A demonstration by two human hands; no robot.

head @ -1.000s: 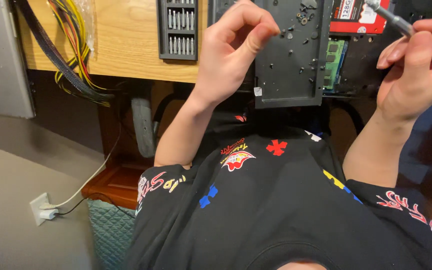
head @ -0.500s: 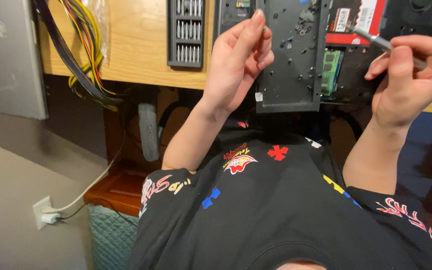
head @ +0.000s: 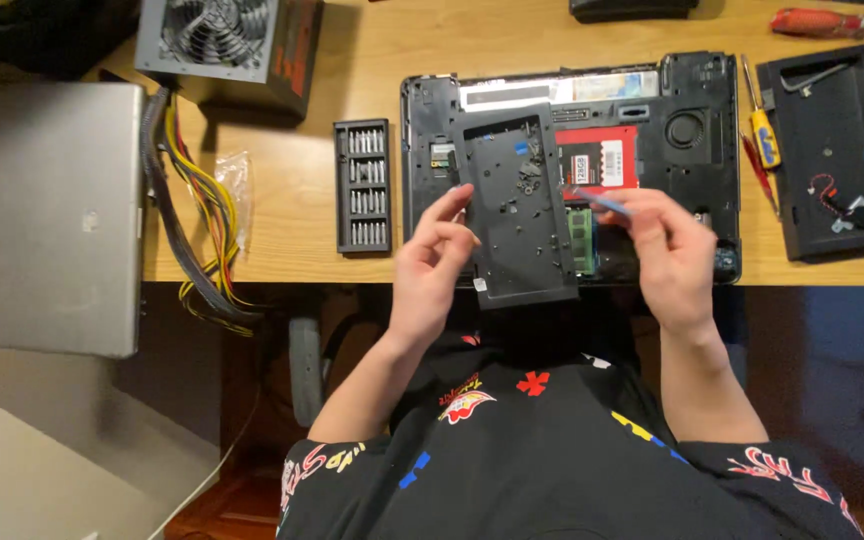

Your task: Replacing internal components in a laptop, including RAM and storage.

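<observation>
A light wooden desk [head: 282, 215] with an even grain filled the upper part of the view, lit brightly and evenly from above. Its front edge ran straight across, and below it the space fell into deep shadow. At the lower left lay a pale grey surface [head: 42, 450], and beside it a strip of reddish-brown wooden floor [head: 227, 505] showed.

You have one head-worn camera, looking almost straight down from close above the wooden desk [head: 292, 210], its near edge and your own lap.
</observation>
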